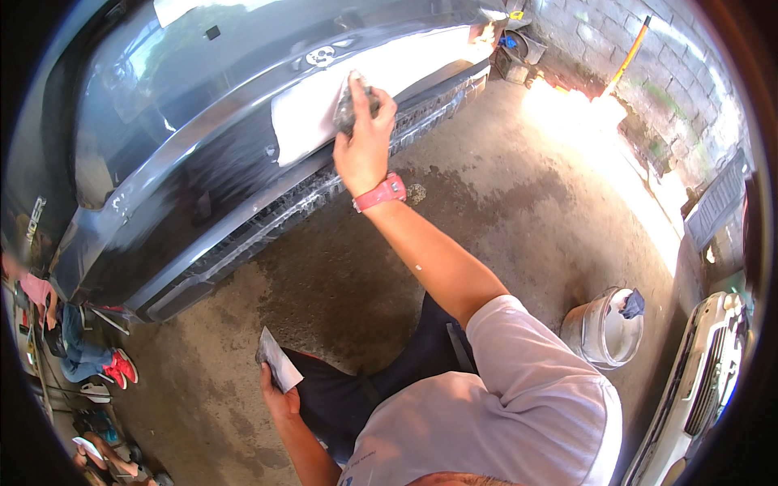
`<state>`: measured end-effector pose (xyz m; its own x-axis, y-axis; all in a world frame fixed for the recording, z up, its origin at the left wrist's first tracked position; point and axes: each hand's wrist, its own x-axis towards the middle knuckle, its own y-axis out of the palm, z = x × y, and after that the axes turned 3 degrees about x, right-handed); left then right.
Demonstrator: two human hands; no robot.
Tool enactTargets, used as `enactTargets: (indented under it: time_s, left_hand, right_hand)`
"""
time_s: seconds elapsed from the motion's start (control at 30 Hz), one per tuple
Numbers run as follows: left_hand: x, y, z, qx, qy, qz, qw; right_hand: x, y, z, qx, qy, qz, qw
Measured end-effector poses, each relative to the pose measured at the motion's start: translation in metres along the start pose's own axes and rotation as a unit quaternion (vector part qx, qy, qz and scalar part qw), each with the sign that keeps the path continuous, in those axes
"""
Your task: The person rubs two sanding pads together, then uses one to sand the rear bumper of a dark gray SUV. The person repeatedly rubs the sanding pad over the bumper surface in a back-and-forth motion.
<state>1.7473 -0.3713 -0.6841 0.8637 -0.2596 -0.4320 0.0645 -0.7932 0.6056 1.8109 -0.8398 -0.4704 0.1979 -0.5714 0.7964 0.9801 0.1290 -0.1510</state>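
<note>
My right hand (369, 146), with a red watch on its wrist, is closed on a mottled dark grey pad (347, 109). A pale edge shows along the pad's left side. The pad lies against a white patch (301, 121) on the rear of a dark car (219, 154), just above its bumper (267, 211). Low over my leg, my left hand (280, 402) grips a folded sheet (281, 368), pale on its face and dark at one edge, which looks like sandpaper. Smeared streaks mark the dark panel left of the white patch.
A white bucket (577, 330) with a dark cloth on its rim stands to my right, near a loose white car bumper (689, 397). A block wall (648, 73) with an orange pole (628, 61) rises beyond. At left sits a person in red shoes (121, 368). The floor is wet in places.
</note>
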Motion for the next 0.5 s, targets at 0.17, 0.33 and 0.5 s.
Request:
enactTargets:
  time_s: [0.17,0.33,0.5]
  left_hand:
    - [0.011,-0.001,0.009,0.017,0.008,0.006,1.0]
    - [0.024,0.019,0.02,0.063,0.026,-0.038,0.997]
    - [0.025,0.087,0.047,0.106,0.064,-0.002,0.992]
  right_hand:
    - [-0.032,0.004,0.016,0.045,0.014,0.047,0.998]
    - [-0.089,-0.048,0.022,0.167,0.001,0.156,0.973]
    - [-0.181,-0.125,0.037,0.322,0.031,0.405,0.855]
